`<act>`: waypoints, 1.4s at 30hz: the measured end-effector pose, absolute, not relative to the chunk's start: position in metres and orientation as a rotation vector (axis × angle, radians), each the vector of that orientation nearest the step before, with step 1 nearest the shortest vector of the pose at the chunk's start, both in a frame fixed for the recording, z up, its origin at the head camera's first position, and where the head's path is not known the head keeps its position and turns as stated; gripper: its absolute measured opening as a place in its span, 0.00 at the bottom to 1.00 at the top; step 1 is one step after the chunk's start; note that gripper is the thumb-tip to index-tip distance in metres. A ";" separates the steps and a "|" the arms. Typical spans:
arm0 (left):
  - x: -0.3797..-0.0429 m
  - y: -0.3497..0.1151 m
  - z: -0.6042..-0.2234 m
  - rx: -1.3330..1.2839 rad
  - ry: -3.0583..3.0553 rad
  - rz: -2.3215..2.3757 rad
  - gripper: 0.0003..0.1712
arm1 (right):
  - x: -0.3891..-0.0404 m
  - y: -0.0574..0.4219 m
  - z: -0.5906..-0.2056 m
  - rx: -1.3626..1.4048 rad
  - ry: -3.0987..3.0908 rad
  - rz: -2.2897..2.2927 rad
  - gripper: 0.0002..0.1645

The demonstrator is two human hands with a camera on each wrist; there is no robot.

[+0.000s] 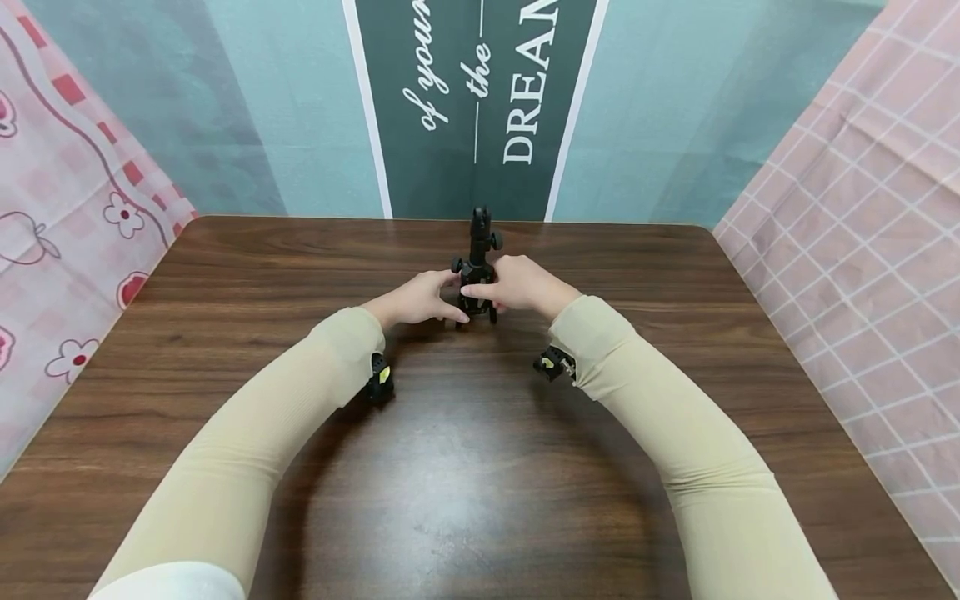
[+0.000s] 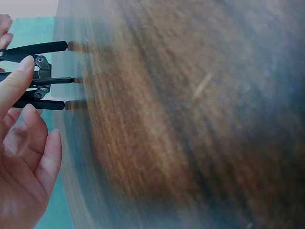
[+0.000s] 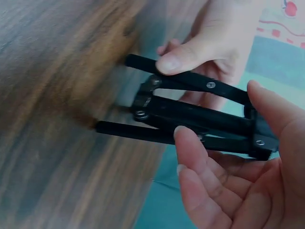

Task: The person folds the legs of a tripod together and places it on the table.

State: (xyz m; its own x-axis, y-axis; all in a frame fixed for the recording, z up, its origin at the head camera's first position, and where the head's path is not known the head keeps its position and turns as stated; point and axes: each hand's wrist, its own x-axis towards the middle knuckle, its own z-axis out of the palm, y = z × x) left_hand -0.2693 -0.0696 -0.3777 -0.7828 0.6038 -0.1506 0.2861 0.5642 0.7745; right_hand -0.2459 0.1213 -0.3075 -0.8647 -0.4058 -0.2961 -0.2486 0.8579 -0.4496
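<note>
A small black tripod (image 1: 480,242) stands upright close to the table's back edge, its knobs and top head above the hands. My left hand (image 1: 420,298) holds it low from the left; in the right wrist view its thumb (image 3: 174,63) lies on one leg, with other fingers partly hidden behind. From the right, my right hand (image 1: 525,283) grips the body, thumb across the front in the head view. The right wrist view shows the tripod's legs (image 3: 133,132) slightly spread around the centre column (image 3: 200,114), with the right fingers (image 3: 190,148) against a leg.
The brown wooden table (image 1: 435,467) spreads out in front of me. Behind it hangs a teal cloth (image 1: 300,108) with a dark lettered panel (image 1: 465,183). Pink patterned cloths flank the left and right sides. A small black wrist camera (image 1: 555,363) sits under the right sleeve.
</note>
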 end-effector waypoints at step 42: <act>-0.267 -0.071 -0.371 0.761 2.454 1.029 0.39 | -0.251 0.128 -0.323 -0.535 2.608 -0.616 0.43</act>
State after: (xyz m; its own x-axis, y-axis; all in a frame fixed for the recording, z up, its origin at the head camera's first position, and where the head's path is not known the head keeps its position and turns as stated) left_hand -0.2672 -0.0707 -0.3712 -0.7849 0.6065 -0.1266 0.3349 0.5872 0.7369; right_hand -0.2506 0.1277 -0.3227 -0.8440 -0.4481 -0.2948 -0.2689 0.8290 -0.4903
